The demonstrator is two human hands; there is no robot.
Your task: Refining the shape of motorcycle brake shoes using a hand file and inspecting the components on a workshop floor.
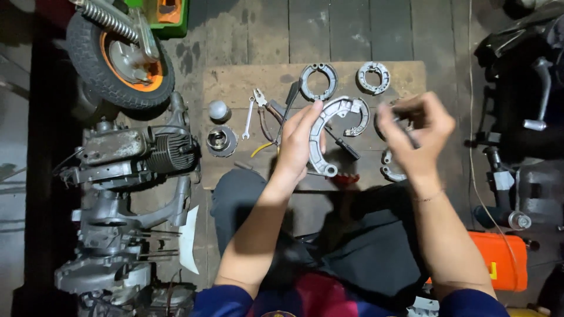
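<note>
My left hand [299, 141] grips a curved grey metal brake shoe [336, 114] and holds it up above a wooden board [235, 82]. Raised beside it to the right, my right hand [414, 132] has its fingers pinched on a small dark part that is blurred. A pair of brake shoes [319, 81] and another round pair [373, 77] lie at the board's far edge. More shoe pieces [390, 167] rest below my right hand. Pliers [262, 105], a small spanner [248, 119] and a screwdriver [343, 145] lie near my left hand.
A small engine [135, 154] with a cooling-fin cylinder lies on the floor at left, a black tyre on an orange rim [120, 61] beyond it. A round metal part [221, 141] and a grey knob [218, 110] sit on the board. An orange case [499, 261] is at right.
</note>
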